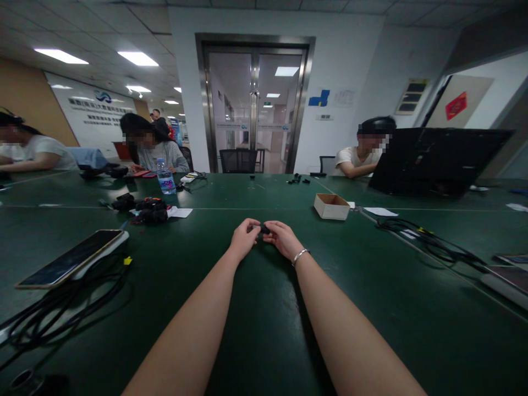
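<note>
My two arms reach forward over the dark green table. My left hand and my right hand meet at the table's middle, fingers curled. Between their fingertips they pinch a small black part; its shape is too small to make out. A silver bracelet circles my right wrist. Both hands rest low, close to the table top.
A small cardboard box stands ahead right. A phone and black cables lie at left, more cables at right. A water bottle, black items and an open laptop sit farther off. Three people sit around.
</note>
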`<act>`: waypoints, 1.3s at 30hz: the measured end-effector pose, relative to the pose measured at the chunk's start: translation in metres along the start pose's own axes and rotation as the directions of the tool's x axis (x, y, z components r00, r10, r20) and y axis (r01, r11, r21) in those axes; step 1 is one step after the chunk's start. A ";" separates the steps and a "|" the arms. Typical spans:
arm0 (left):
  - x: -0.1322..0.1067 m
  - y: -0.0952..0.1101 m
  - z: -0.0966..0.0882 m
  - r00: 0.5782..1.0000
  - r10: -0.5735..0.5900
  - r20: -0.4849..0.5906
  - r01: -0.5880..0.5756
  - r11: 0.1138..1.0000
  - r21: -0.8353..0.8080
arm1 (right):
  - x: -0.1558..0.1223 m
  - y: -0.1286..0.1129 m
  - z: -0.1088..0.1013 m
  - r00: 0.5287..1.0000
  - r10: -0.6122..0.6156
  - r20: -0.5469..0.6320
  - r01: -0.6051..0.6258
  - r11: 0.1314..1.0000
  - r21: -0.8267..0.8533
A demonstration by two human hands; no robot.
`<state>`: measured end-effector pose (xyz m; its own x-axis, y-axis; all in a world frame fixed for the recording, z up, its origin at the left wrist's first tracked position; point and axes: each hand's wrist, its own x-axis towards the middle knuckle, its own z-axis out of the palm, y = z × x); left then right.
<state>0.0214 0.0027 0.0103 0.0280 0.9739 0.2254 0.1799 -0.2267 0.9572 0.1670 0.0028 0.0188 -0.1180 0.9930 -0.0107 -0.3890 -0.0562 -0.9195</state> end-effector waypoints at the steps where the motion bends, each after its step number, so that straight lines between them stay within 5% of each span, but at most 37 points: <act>1: 0.000 0.000 0.000 1.000 -0.001 0.004 0.001 1.000 -0.008 | 0.000 0.000 0.000 1.000 0.000 0.001 0.000 1.000 -0.001; 27: 0.000 0.004 0.000 0.997 -0.078 -0.019 0.076 0.992 -0.101 | 0.001 0.001 -0.002 1.000 -0.002 0.007 0.002 1.000 -0.004; 32: 0.002 -0.001 -0.002 0.996 -0.061 -0.068 0.055 0.994 -0.090 | 0.004 0.006 -0.001 0.994 -0.036 0.099 0.053 0.983 -0.175; 35: 0.003 -0.003 -0.005 0.994 0.040 -0.098 -0.039 0.999 0.016 | 0.005 0.010 0.006 0.980 -0.129 0.153 0.188 0.855 -0.484; 39: 0.000 -0.002 -0.006 0.977 0.196 -0.078 -0.178 0.964 0.197 | 0.002 0.012 0.014 0.939 -0.277 0.205 0.320 0.478 -0.818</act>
<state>0.0148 0.0030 0.0096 -0.0145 0.9063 0.4224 0.3619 -0.3890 0.8472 0.1494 0.0024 0.0131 -0.1904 0.9263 0.3252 0.5236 0.3760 -0.7645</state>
